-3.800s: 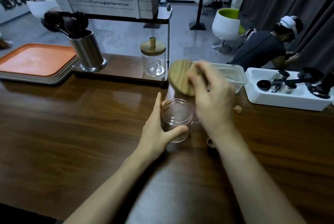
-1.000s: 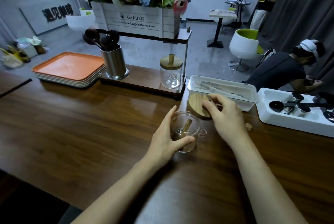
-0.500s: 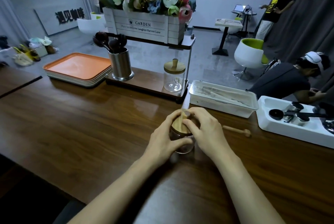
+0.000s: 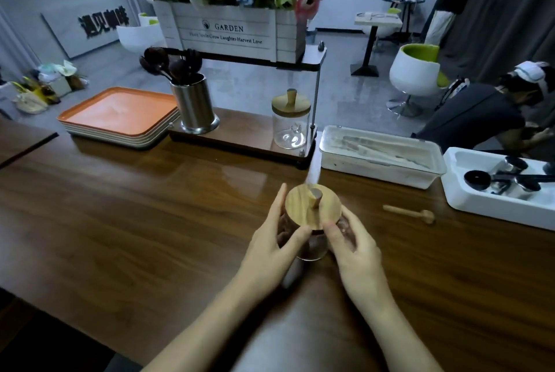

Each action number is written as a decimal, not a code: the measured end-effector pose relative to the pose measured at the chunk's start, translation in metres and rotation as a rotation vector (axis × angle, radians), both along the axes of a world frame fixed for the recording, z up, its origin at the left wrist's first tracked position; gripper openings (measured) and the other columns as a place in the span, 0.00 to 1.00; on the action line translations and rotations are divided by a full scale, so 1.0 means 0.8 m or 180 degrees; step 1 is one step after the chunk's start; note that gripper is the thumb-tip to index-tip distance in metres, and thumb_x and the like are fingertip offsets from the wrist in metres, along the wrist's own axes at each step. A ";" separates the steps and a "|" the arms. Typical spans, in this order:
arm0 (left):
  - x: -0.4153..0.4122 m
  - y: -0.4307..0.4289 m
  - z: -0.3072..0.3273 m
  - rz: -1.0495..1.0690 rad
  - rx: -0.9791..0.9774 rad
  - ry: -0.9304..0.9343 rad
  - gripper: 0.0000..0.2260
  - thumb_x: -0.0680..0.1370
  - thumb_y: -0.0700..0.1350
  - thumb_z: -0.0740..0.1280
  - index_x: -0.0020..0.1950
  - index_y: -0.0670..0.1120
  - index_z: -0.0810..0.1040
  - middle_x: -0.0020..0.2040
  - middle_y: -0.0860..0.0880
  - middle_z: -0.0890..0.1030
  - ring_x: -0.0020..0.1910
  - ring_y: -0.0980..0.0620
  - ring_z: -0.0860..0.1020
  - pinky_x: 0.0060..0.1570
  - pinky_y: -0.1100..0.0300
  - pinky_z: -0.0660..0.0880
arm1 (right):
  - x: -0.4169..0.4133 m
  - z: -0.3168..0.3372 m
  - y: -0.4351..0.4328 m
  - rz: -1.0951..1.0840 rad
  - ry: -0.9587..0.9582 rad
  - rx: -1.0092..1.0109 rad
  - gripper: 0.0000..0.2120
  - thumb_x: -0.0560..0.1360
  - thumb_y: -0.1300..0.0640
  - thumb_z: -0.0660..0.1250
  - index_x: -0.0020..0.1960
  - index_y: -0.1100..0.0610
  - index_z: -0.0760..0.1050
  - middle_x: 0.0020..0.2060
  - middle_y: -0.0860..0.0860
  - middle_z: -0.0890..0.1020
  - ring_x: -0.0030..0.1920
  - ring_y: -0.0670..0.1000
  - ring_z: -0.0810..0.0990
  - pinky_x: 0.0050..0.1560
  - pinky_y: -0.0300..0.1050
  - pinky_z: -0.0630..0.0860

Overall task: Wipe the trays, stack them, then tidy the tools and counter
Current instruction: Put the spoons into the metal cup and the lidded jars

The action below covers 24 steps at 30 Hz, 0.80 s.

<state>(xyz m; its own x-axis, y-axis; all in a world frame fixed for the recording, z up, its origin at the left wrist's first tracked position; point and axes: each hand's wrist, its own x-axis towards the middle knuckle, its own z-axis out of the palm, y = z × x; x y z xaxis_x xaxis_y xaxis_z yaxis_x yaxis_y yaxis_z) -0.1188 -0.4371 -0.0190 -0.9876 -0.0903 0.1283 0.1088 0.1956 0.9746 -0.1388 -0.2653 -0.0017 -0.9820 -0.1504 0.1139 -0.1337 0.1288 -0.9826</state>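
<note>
**Left hand** (image 4: 270, 248), **right hand** (image 4: 359, 254): both are curled round the glass jar (image 4: 310, 251), one on each side. The left thumb lies just under the lid's rim.

**Glass jar:** stands on the desk (image 4: 120, 236), front centre. The smooth wall could slip out of a light grip when lifted.

**Wooden lid** (image 4: 312, 209): knobbed and resting on the jar. Whether it is fully seated cannot be told. If loose, it could slide off should the jar tip.

**Wooden stick** (image 4: 408, 213): lies loose on the desk, right of the jar and apart from it. It is round, so a passing forearm could send it rolling.

**White tub** (image 4: 381, 161), **tool tray** (image 4: 480, 206): stand at the back right.

**Second jar** (image 4: 290, 119): lidded, on the stand near a steel pot (image 4: 195, 107). Setting the held jar down beside it risks a glass-on-glass knock.

**Orange trays** (image 4: 120, 113): already stacked, far left of the desk.
</note>
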 end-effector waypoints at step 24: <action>-0.287 -0.277 0.059 0.0097 0.0043 0.0192 0.32 0.83 0.52 0.67 0.83 0.52 0.56 0.69 0.53 0.77 0.63 0.66 0.76 0.55 0.74 0.72 | -0.267 0.042 -0.332 -0.0691 -0.0023 -0.0229 0.30 0.77 0.42 0.70 0.76 0.44 0.66 0.69 0.46 0.77 0.70 0.45 0.73 0.72 0.51 0.69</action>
<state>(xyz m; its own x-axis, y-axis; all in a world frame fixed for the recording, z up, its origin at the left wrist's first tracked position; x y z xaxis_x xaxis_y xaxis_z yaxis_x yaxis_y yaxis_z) -0.3487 -0.6586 0.0279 -0.9749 -0.1222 0.1862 0.1617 0.1866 0.9690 -0.3525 -0.5308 0.0319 -0.9913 0.0728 0.1095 -0.1033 0.0835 -0.9911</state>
